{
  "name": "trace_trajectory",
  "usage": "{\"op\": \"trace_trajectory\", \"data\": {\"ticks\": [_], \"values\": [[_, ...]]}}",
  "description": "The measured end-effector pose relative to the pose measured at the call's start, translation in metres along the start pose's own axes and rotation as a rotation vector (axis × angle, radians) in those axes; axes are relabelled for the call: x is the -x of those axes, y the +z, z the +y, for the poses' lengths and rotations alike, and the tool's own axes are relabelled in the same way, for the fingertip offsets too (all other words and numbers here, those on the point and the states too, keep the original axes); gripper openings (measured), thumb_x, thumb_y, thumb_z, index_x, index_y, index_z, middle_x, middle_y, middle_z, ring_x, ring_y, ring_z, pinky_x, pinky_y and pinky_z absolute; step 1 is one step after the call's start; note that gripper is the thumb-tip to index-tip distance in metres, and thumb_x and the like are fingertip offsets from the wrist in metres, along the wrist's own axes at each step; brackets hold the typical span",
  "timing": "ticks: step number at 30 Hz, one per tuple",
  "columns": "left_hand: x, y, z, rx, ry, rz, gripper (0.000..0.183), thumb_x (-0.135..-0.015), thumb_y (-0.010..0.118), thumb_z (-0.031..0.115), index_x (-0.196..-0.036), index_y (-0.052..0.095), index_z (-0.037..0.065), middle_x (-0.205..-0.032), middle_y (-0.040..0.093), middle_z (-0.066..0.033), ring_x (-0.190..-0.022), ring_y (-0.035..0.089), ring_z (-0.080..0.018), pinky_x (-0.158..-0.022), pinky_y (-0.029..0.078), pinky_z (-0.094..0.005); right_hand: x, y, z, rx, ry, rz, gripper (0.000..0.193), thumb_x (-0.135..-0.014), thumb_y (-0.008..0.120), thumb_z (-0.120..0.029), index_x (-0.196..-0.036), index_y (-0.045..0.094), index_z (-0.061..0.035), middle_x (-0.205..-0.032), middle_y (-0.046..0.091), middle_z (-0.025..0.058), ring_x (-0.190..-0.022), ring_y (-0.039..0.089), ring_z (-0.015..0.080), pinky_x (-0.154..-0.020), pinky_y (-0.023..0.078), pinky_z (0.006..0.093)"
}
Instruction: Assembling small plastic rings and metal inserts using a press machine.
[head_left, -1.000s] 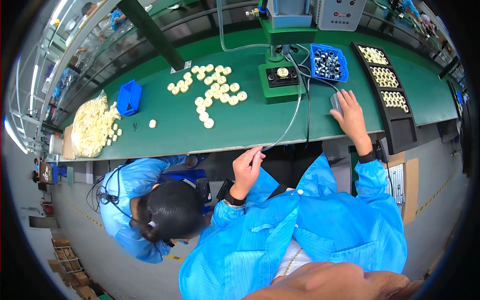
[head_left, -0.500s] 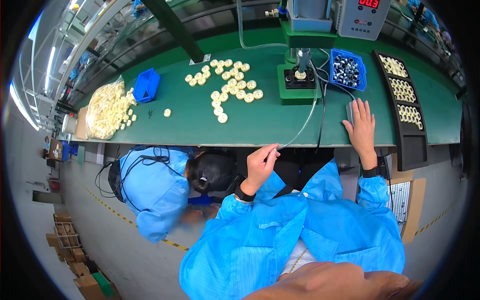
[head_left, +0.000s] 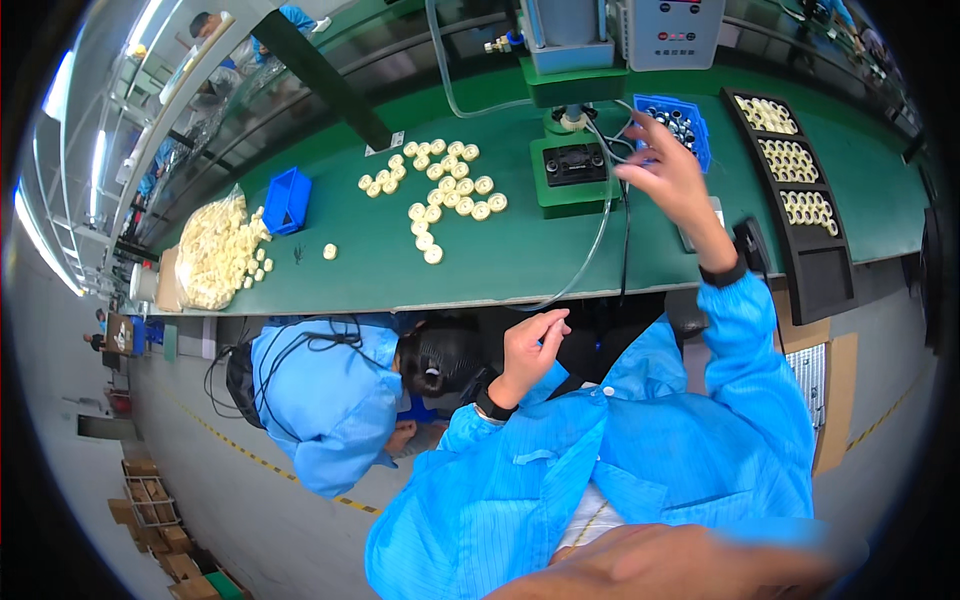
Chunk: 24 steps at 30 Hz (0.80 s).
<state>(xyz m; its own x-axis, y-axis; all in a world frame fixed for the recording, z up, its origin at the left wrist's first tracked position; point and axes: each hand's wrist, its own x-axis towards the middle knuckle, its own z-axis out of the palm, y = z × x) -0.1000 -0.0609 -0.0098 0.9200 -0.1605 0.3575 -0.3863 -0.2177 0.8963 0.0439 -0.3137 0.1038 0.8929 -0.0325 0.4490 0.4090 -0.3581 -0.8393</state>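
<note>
Up goes the cream wheel (head_left: 573,119), off the black fixture (head_left: 573,165) to the ram of the press (head_left: 572,90), and the right hand (head_left: 662,165) has left the grey box (head_left: 687,240), open beside it, thumb and fingers apart. Clear hose (head_left: 594,255) loops across the front; the blue bin (head_left: 703,148) of shiny metal rings sits partly behind. Ridged round wheels (head_left: 464,206) cluster left, a black compartmented tray (head_left: 825,270) right. Left hand (head_left: 530,350) curls at the table (head_left: 500,270) edge, fingertips together; can't tell if it's gripping.

My smock (head_left: 490,500): bright blue, finely lined, long-sleeved | pale round snap (head_left: 608,391) in front | white top (head_left: 590,515) underneath | black band (head_left: 722,273) on each wrist | my left hand (head_left: 533,352), right hand (head_left: 674,180): ungloved
</note>
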Motion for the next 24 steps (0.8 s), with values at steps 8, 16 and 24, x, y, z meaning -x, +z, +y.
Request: {"op": "trace_trajectory", "data": {"ticks": [8, 16, 24], "values": [[0.013, 0.012, 0.013, -0.021, 0.015, -0.078, 0.018, -0.092, 0.059, 0.001, -0.107, 0.068, -0.003, -0.083, 0.071, -0.0128, -0.07, 0.069, -0.016, -0.062, 0.056, -0.026, -0.062, 0.057, 0.022, 0.028, -0.004, -0.063, 0.049, -0.072, 0.079, -0.016, -0.116, 0.065, -0.0017, -0.105, 0.067, 0.0159, -0.076, 0.064, 0.0239, -0.073, 0.052, 0.0344], [0.005, 0.011, 0.013, 0.015, -0.071, -0.093, 0.02, -0.093, 0.057, 0.0, -0.109, 0.068, -0.004, -0.083, 0.071, -0.0122, -0.073, 0.068, -0.0153, -0.065, 0.056, -0.0266, -0.002, -0.006, 0.014, 0.19, -0.113, 0.063, 0.041, -0.074, 0.075, -0.004, -0.114, 0.066, -0.0021, -0.098, 0.059, 0.0085, -0.07, 0.057, 0.0162, -0.067, 0.049, 0.0276], [-0.038, -0.036, -0.004, -0.114, -0.052, 0.173, 0.02, -0.095, 0.055, 0.002, -0.11, 0.067, -0.005, -0.081, 0.07, -0.0106, -0.069, 0.064, -0.0126, -0.064, 0.053, -0.0255, 0.083, -0.18, 0.008, 0.554, 0.095, 0.223, 0.037, -0.079, 0.065, -0.006, -0.117, 0.064, -0.0071, -0.102, 0.06, 0.0116, -0.08, 0.063, 0.0234, -0.072, 0.053, 0.033]]}}
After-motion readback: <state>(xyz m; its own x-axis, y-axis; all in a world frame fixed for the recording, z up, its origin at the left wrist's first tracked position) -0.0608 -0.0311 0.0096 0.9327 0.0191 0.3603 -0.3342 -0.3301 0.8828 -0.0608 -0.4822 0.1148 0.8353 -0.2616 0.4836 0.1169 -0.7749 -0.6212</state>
